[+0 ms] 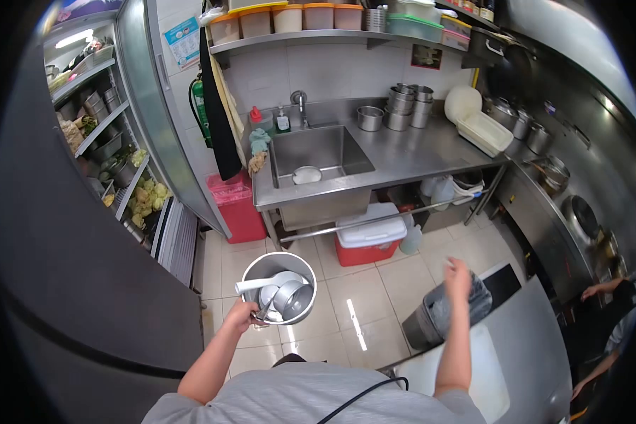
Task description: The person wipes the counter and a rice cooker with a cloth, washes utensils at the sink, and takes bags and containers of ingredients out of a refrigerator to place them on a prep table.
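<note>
My left hand (242, 316) is closed on the rim or handle of a round metal pot (309, 272), held over the tiled floor. Inside the pot lie a white-handled utensil (251, 285) and smaller metal containers (293, 298). Out to the right, my right hand (457, 273) is raised above a grey bin (427, 326) with a plastic liner. Its fingers look partly curled, and whether they hold anything is too small to tell.
Ahead stands a steel counter (431, 152) with a sink (323, 152). Below is a red cooler (369, 237). An open fridge (127, 141) is at left. A cutting board (473, 374) lies near right, and another person (608, 332) stands at far right.
</note>
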